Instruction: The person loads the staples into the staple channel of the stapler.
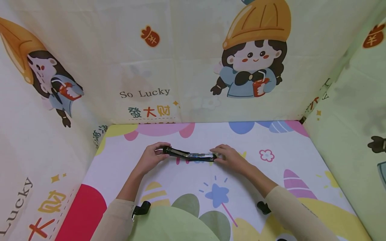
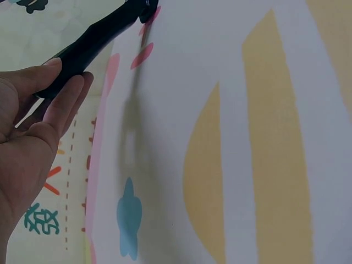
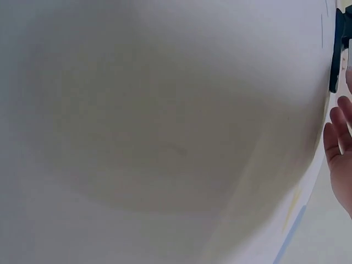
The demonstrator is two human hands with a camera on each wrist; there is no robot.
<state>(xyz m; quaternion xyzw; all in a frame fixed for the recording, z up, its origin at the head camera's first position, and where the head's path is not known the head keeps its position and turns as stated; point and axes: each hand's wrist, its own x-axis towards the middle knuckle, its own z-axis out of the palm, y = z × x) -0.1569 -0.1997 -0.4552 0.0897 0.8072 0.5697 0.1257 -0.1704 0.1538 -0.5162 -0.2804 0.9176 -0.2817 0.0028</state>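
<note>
We see an unfolded stapler (image 1: 188, 156) between two hands, its surer support at nine o'clock.
It lies beyond the middle of the table (image 1: 247, 149), toward twelve o'clock, bent slightly at its centre. At nine o'clock the left hand (image 1: 150, 158) pinches one end between thumb and fingers; at three o'clock the right hand (image 1: 232, 158) has thumb and fingers apart about the other end, and we cannot tell whether they pinch it. If that contact is light, we judge the three o'clock end could sag or slip; uneven pressure might fold the halves onto a fingertip.
</note>
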